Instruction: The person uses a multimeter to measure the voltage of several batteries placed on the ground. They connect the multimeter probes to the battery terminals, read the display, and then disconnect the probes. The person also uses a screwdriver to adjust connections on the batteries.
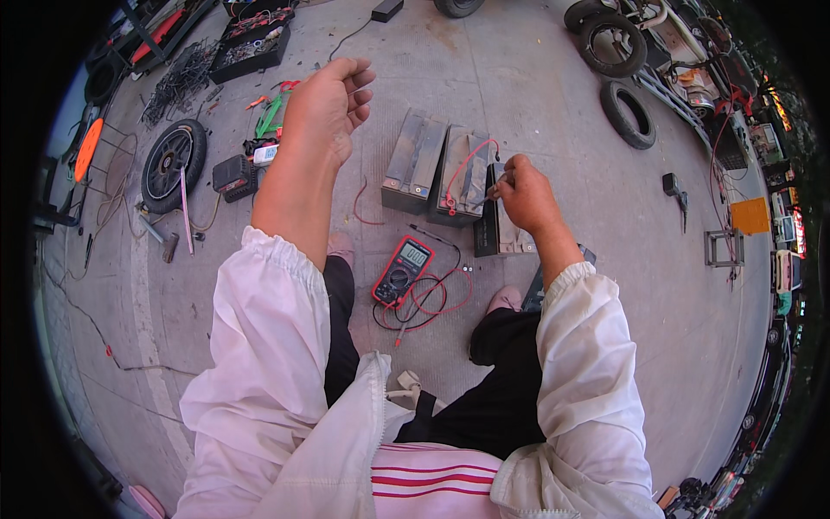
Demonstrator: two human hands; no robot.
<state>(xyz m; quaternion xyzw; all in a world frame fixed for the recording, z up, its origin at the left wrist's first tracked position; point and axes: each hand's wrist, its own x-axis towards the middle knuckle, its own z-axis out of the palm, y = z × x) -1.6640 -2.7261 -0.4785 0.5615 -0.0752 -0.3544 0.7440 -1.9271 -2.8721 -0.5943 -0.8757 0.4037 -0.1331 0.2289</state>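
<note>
My left hand (pixel 331 107) is raised over the floor at the upper left, with loosely bent fingers and no object visible in them. Between its thumb and fingertips, my right hand (pixel 528 194) pinches a thin dark tool (pixel 485 200), whose kind I cannot make out. It points at the front of the middle dusty battery (pixel 463 170). A short red cable (pixel 468 170) is attached there, its dark other end near the third battery (pixel 507 227), which my hand partly covers. Another battery (pixel 415 156) stands to the left. A red-framed digital multimeter (pixel 403 270) with coiled leads lies between my feet.
Left on the floor are a wheel (pixel 174 165), a hammer (pixel 162 241), a black charger (pixel 233 176) and a parts case (pixel 251 48). To the right are a loose tyre (pixel 628 115), a power tool (pixel 677 194) and a small metal stool (pixel 724 248). A loose red wire (pixel 362 211) lies before the batteries.
</note>
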